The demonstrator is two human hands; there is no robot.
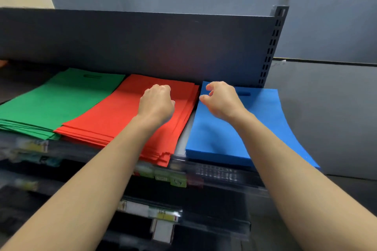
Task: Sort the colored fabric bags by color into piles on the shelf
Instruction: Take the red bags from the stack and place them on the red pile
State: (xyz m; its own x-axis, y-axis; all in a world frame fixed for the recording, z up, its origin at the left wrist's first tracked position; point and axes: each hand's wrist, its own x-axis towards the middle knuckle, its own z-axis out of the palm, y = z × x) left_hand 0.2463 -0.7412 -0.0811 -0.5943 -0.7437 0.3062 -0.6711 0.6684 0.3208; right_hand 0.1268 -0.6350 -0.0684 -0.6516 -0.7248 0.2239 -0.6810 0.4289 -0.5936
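Fingers [161, 88] of the left hand [157, 104] are curled down, knuckles up, onto the red pile [114, 114]. Their tips are hidden, so I cannot tell whether they pinch the top bag. The right hand [222, 100] hovers over the rear left corner of the blue pile [265, 112], fingers loosely curled, thumb and forefinger apart with nothing between them.

3 piles of flat fabric bags lie side by side on the shelf [181, 144]. The green pile [61, 100] is on the left, and the red one in the middle overlaps its right edge. The blue pile on the right lies apart from the red, with a pale strip of shelf between them. The top green and blue bags each show a handle slot near the rear. The red bags' front edges are staggered.

Behind the piles stands a dark back panel [142, 43], with a slotted upright post [273, 47] at its right end. Blurred price labels [177, 181] line the shelf's front rail.
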